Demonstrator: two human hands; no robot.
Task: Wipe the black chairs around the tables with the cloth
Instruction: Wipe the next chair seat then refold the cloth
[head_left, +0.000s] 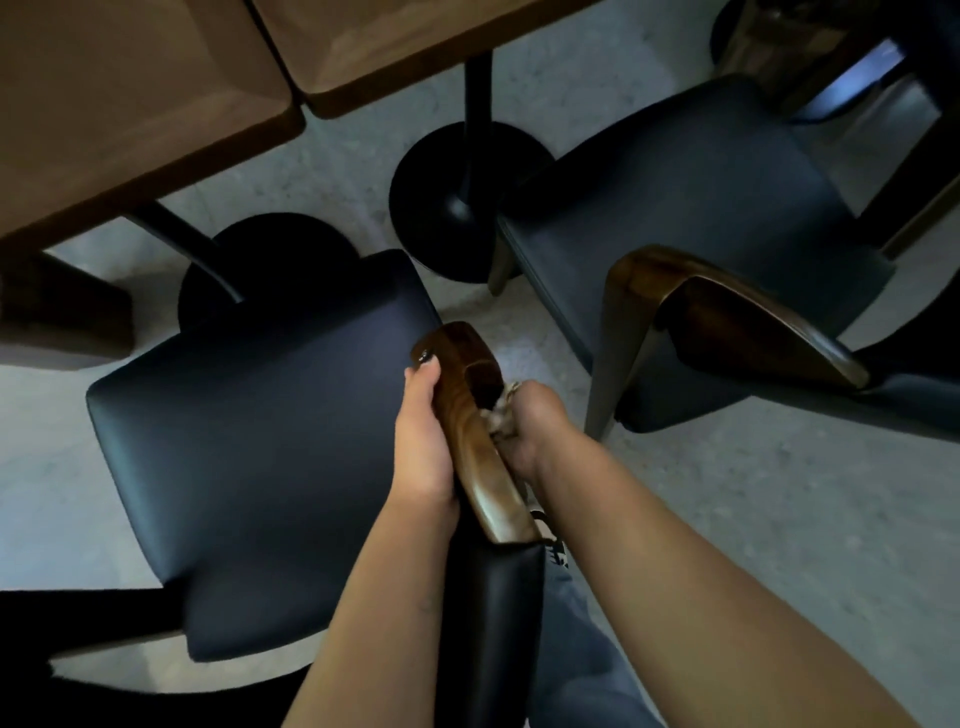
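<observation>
Both hands meet at the wooden backrest (467, 415) of the near chair (260, 441). Left hand (422, 436) lies along the backrest's seat-facing side, fingers curled over the wood and holding it, fingertips reaching toward its upper end. Right hand (524, 431) is on the outer side, clenched round a bunched pale cloth (501, 410) pressed against the wood.

At far left, a brown block (57, 312) stands on the floor (753, 519) under the table (130, 104). The near chair's black seat fills the lower left; its front edge lies close to one round black table base (270, 249), whose post slants up beneath the tabletop. A second table (415, 47) adjoins the first, with only a thin seam between them; its base (457, 197) stands just off the seat's front right corner.

A strip of bare grey floor runs between the two chairs. The second chair (675, 208) stands to the right, its curved wooden back (737, 312) turned toward the camera, one leg (608, 384) near the right hand. More dark furniture (831, 67) crowds the upper right corner. Open floor spreads along the lower right.
</observation>
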